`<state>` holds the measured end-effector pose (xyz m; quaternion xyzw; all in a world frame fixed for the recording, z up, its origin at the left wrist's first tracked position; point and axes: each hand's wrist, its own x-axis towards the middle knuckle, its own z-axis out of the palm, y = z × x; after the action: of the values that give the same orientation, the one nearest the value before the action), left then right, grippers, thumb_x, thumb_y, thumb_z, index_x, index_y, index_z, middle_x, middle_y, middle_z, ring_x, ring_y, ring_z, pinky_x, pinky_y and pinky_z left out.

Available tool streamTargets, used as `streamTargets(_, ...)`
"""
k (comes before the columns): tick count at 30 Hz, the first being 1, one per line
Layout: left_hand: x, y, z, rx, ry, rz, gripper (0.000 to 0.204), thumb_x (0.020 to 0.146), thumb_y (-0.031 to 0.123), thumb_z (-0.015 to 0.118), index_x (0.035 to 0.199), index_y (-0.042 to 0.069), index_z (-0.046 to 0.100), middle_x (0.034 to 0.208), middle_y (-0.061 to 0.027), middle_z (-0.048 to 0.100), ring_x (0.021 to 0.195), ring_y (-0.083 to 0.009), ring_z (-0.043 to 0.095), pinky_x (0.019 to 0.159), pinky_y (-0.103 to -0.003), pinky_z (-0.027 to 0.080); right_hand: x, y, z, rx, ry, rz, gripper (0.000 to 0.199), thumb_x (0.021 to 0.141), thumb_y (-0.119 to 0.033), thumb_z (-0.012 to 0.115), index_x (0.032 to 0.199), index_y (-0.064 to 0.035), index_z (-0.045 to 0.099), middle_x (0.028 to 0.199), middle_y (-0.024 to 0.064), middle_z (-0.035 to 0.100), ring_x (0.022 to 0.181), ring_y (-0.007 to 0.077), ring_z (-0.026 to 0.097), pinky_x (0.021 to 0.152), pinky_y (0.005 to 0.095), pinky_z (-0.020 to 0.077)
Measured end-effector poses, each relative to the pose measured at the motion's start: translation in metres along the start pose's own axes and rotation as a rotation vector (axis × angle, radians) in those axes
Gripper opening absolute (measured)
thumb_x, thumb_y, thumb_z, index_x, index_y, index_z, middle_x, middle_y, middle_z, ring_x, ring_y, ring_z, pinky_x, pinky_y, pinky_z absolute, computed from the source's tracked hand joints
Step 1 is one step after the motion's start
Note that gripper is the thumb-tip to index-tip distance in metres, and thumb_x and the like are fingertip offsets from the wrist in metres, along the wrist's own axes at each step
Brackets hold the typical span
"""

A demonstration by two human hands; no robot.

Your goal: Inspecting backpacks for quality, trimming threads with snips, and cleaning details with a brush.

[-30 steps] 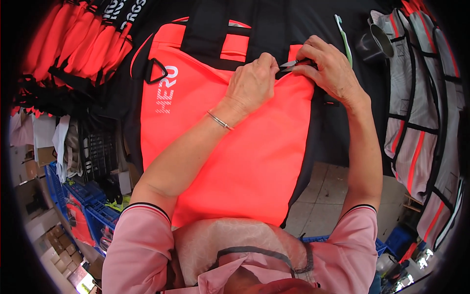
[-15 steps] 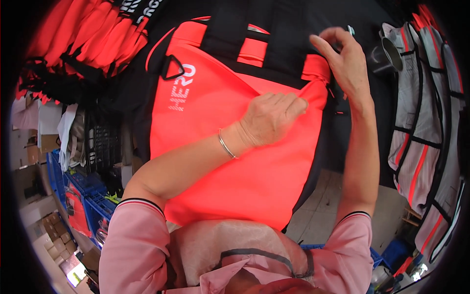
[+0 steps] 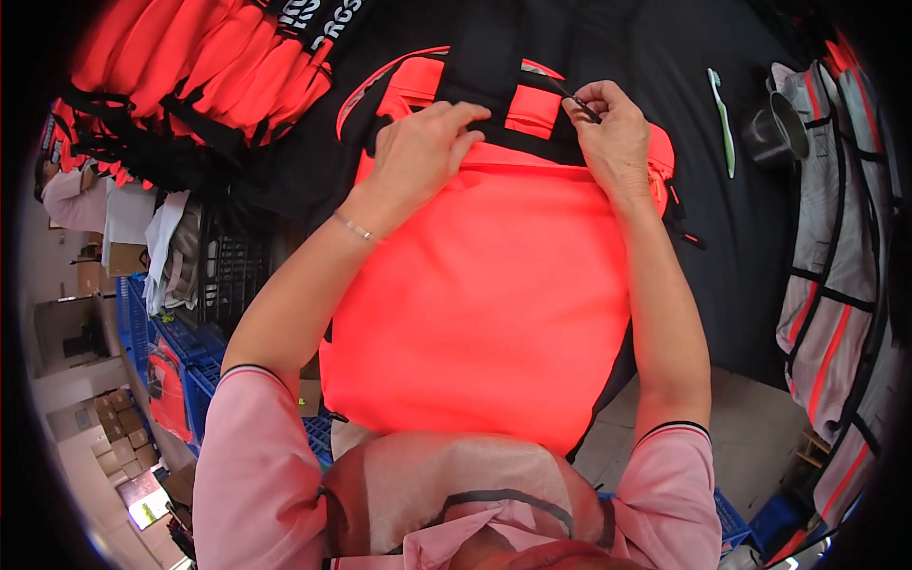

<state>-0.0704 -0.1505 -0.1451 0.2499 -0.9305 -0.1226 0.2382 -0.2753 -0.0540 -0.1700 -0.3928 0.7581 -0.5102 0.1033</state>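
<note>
A bright orange-red bag (image 3: 475, 285) with black straps (image 3: 483, 71) lies flat before me on black cloth. Over its upper left part is my left hand (image 3: 418, 152), its index finger and thumb apart and nothing seen between them. My right hand (image 3: 610, 138) is at the upper right of the bag, closed on a thin dark pointed thing (image 3: 584, 109) whose kind I cannot make out. Between the hands sits a small orange patch (image 3: 532, 111) beside the straps. Below it, the orange panel's top edge runs across the bag.
A green-and-white toothbrush (image 3: 722, 123) and a dark metal cup (image 3: 777, 131) rest to the right. Grey pieces with orange stripes (image 3: 836, 285) hang at the far right. Orange-and-black pieces (image 3: 199, 66) are heaped at upper left. Blue crates (image 3: 180, 351) stand lower left.
My left hand has left the bag's middle, moving up and left. The orange panel now lies smoother, its lettering out of sight. My right hand has come inward and now holds the dark thing.
</note>
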Motion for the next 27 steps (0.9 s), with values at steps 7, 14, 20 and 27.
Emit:
streamTargets(7, 0.018, -0.003, 0.025, 0.18, -0.029, 0.077, 0.015, 0.085, 0.025, 0.069, 0.093, 0.013, 0.074, 0.077, 0.0001, 0.062, 0.067, -0.0223, 0.065, 0.054, -0.034, 0.05, 0.001, 0.002, 0.001, -0.058, -0.034, 0.012, 0.013, 0.079, -0.006, 0.07, 0.091, -0.005, 0.065, 0.075, 0.0067, 0.065, 0.072, 0.0233, 0.065, 0.066, 0.0356, 0.0508)
streamTargets(14, 0.035, -0.01, 0.034, 0.325, -0.168, 0.243, 0.01, 0.087, 0.016, 0.064, 0.091, 0.007, 0.064, 0.084, -0.0063, 0.06, 0.067, -0.0282, 0.064, 0.056, -0.039, 0.05, 0.0, 0.005, 0.002, -0.083, -0.055, -0.027, 0.016, 0.077, -0.005, 0.069, 0.092, -0.0061, 0.065, 0.083, 0.0075, 0.067, 0.079, 0.0251, 0.066, 0.068, 0.0372, 0.0509)
streamTargets(20, 0.019, -0.019, 0.032, 0.092, 0.02, 0.034, 0.01, 0.086, 0.007, 0.061, 0.093, 0.004, 0.055, 0.089, -0.0107, 0.056, 0.068, -0.0267, 0.062, 0.058, -0.037, 0.05, -0.005, 0.005, 0.0, -0.123, -0.081, -0.105, 0.025, 0.081, -0.02, 0.074, 0.101, -0.0078, 0.064, 0.09, 0.0087, 0.068, 0.082, 0.0252, 0.066, 0.069, 0.0378, 0.0513)
streamTargets(27, 0.011, -0.01, 0.024, -0.309, 0.081, -0.054, 0.015, 0.084, 0.004, 0.067, 0.097, 0.002, 0.06, 0.087, -0.0111, 0.057, 0.06, -0.023, 0.061, 0.058, -0.033, 0.051, -0.011, -0.011, -0.003, -0.166, -0.113, -0.102, 0.039, 0.087, -0.042, 0.069, 0.105, -0.0076, 0.063, 0.089, 0.0084, 0.07, 0.082, 0.0245, 0.067, 0.068, 0.0364, 0.0515)
